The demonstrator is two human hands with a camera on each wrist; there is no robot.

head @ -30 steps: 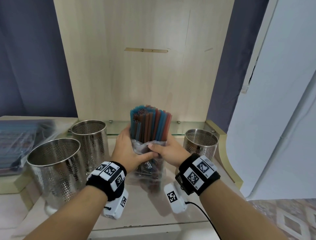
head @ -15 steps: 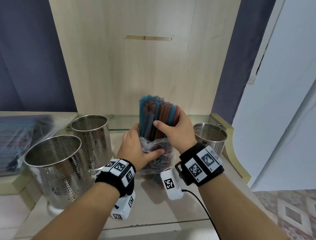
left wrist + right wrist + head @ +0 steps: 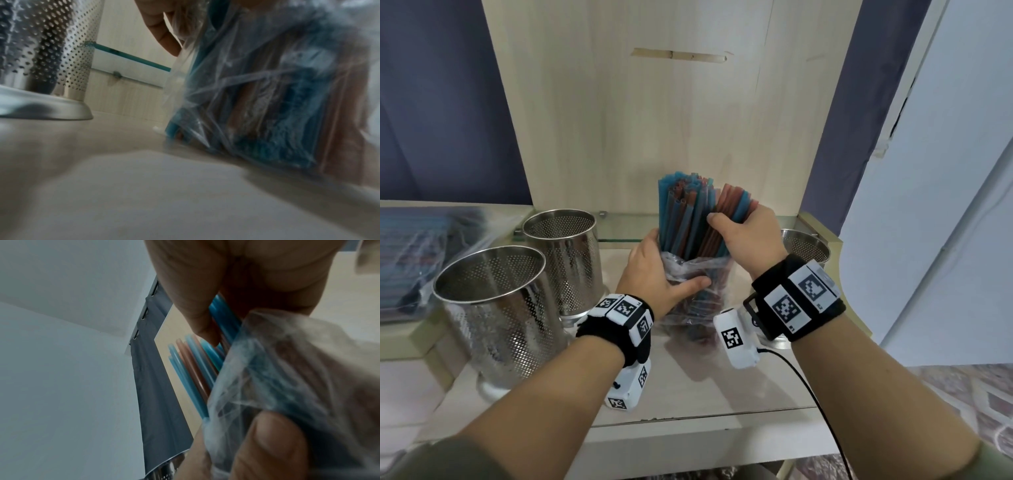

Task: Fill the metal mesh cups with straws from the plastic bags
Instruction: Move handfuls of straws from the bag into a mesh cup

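Head view: three mesh cups (image 3: 493, 301), one bag (image 3: 695, 294), two hands (image 3: 654, 270).

On the counter (image 3: 688, 394), the bag (image 3: 695, 294) of straws (image 3: 688, 219) stands upright at centre. Two cups (image 3: 493, 308) (image 3: 565, 253) stand at nine o'clock, a third cup (image 3: 804, 246) at three.

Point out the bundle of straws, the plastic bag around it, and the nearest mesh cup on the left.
straws (image 3: 688, 212): head view, on the bare upper shafts above the bag.
plastic bag (image 3: 698, 270): head view, on its crumpled clear mouth.
nearest mesh cup (image 3: 493, 329): head view, on its perforated wall.
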